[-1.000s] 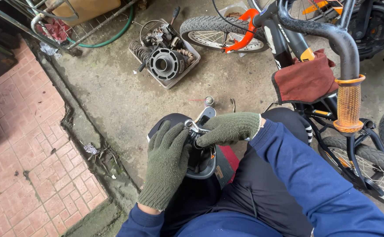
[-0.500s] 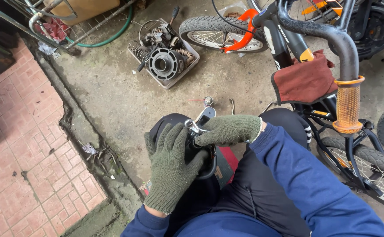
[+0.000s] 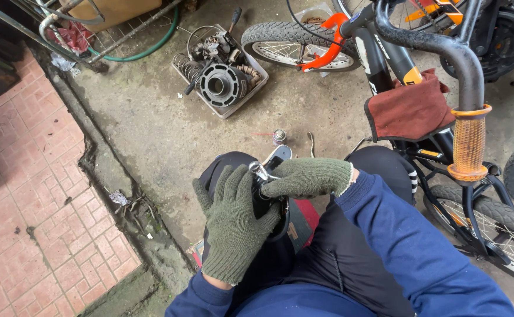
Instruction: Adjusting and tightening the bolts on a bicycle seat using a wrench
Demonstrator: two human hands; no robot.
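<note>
Gloved left hand [image 3: 231, 226] cupping dark part [image 3: 268, 206] on lap, right hand [image 3: 305, 177] pinching its metal fitting [image 3: 258, 171]

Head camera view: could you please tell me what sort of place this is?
Probably an outdoor bike repair spot: a bicycle stands on the concrete floor, beside a tray of engine parts.

Both hands, left [image 3: 231, 226] and right [image 3: 308, 176], wear olive-green knitted gloves below blue sleeves [image 3: 409, 246] and black trousers [image 3: 351, 258].
</note>
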